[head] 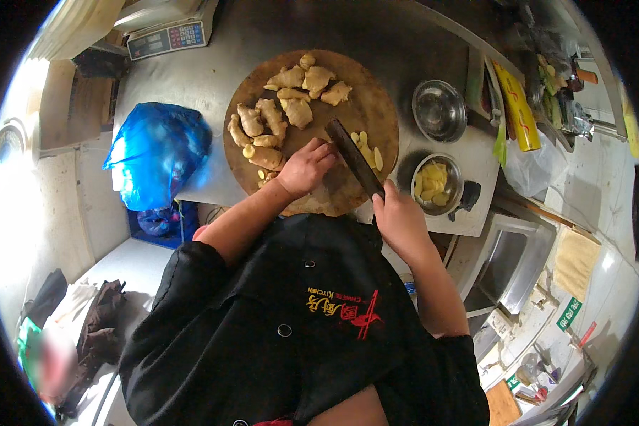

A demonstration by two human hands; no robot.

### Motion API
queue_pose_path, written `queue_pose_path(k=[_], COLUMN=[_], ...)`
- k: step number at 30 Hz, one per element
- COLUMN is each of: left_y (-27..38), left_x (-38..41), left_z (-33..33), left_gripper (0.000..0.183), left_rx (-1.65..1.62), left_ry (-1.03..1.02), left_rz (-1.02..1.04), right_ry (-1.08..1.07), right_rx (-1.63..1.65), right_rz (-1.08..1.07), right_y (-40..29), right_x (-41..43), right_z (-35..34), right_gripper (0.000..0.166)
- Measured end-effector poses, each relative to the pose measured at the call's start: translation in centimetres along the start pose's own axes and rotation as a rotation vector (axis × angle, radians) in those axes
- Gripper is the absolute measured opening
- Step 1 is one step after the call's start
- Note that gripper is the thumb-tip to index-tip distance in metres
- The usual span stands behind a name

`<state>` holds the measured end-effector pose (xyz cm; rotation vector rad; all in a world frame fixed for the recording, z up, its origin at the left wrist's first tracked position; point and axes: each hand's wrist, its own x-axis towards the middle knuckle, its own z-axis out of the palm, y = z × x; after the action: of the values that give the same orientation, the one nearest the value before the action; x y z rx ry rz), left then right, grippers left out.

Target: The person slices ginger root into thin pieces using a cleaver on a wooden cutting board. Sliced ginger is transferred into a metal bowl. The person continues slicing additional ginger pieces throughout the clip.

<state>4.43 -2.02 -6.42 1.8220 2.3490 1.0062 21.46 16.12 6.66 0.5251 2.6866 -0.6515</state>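
My right hand (402, 221) grips a cleaver (355, 156), its dark blade seen nearly edge-on from above. The blade stands over a round wooden chopping board (346, 114). Just left of the blade, my left hand (309, 168) rests on the board with curled fingers. Whatever may lie under those fingertips is hidden. To the blade's right lie several pale ginger slices (370, 149). Knobbly whole ginger pieces (270, 117) cover the board's left side, and more ginger chunks (317, 80) sit at its far edge.
Right of the board, a steel bowl (437, 183) holds ginger slices, and another steel bowl (439, 111) stands beyond it. A blue plastic bag (162, 149) bulges at the left. A digital scale (168, 40) is at the back left. A metal sink (503, 263) lies at the right.
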Motion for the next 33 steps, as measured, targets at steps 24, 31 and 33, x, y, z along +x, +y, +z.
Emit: queue_pose_path(k=[24,31,33], left_y=[0.6,0.9,1.0], left_x=[-0.6,-0.8,-0.8], left_z=[0.1,0.2,0.0], left_gripper=[0.029,0.027,0.028], left_rx=[-0.056,-0.093,-0.082], left_ry=[0.099,0.082,0.105], left_rz=[-0.023,-0.079,-0.065], right_ry=[0.016,0.036,-0.025], right_rx=[0.008,0.043,0.029], right_rz=[-0.059,-0.045,-0.033], right_y=[-0.2,0.6,0.0], right_x=[0.2,2.6,1.4], right_z=[0.2,1.7,-0.7], right_gripper=[0.027,0.026,0.024])
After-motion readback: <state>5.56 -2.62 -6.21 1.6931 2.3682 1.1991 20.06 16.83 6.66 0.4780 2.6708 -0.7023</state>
